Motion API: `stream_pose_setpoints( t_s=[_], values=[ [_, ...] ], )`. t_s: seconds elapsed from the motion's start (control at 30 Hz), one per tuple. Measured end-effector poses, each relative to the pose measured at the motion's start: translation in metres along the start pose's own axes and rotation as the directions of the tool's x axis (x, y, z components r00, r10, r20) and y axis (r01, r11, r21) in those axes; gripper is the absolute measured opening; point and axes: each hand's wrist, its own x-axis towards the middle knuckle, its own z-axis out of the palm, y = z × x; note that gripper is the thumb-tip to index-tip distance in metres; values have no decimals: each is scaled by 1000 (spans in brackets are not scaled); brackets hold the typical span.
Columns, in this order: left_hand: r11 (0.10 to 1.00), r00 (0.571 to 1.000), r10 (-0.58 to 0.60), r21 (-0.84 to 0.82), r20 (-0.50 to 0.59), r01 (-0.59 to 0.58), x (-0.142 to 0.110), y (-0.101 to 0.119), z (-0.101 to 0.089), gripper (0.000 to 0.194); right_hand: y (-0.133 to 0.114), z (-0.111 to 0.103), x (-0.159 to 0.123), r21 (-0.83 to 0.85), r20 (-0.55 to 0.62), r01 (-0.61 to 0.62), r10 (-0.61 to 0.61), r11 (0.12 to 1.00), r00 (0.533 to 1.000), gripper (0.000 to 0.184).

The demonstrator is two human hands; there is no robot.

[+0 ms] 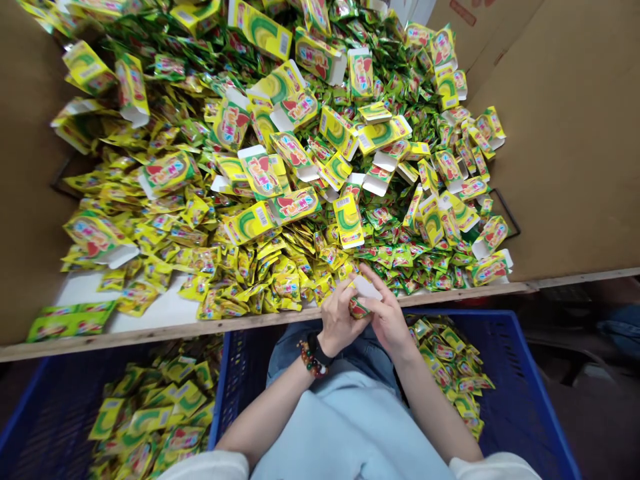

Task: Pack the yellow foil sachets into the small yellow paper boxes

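My left hand (337,320) and my right hand (387,313) meet at the table's front edge, both closed round one small yellow-green carton (361,297) whose white flap shows on top. A bead bracelet sits on my left wrist. Just beyond my fingers lies a big heap of yellow and green sachets (280,280). Many open cartons (260,170) of the same print lie scattered over the heap.
A wooden strip (150,331) edges the table. Brown cardboard walls (570,133) stand on the right and left. Below, a blue crate (525,400) on the right and another (30,427) on the left hold more packs. Flat green cartons (70,320) lie at front left.
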Motion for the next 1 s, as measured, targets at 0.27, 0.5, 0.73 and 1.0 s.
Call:
stream_pose_setpoints(
  t_s=[0.27,0.5,0.73,1.0],
  values=[
    [996,995,-47,84,88,39,2,4,-3,50,-3,6,-4,-227,-45,161,-175,960,983,27],
    [994,998,-40,106,41,36,2,3,-2,51,-4,2,2,-296,86,242,-226,924,970,30],
    [998,992,-1,60,128,-7,2,5,-3,43,1,-5,-10,-429,176,457,-424,780,888,46],
    [856,970,24,497,240,-144,62,-2,-51,32,-11,-95,-27,-947,87,114,-100,300,991,22]
  ],
)
